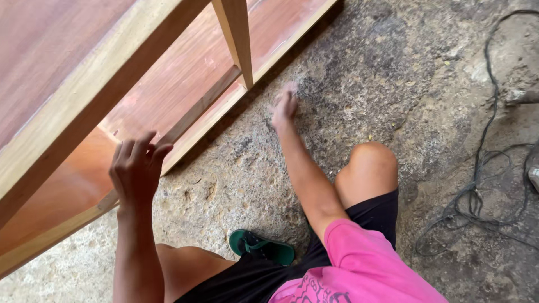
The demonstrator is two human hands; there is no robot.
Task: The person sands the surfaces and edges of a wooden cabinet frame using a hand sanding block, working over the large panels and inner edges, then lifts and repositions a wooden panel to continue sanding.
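While the right hand [285, 105], fingers together, presses the gritty floor [359, 84] mid-frame, the open left hand [136, 168] could catch a splinter off the wooden frame [84, 84] at upper left.

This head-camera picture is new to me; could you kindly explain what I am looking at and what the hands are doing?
The camera sits on a person's head and looks down, so you see their own arms and knees as they crouch. The left hand rests, fingers curled, at the lower rail of a wooden frame with reddish panels. The right hand reaches to the dusty concrete floor near the frame's corner; it is blurred, so whether it holds anything is unclear. A green sandal is underfoot, and dark cables lie at the right.
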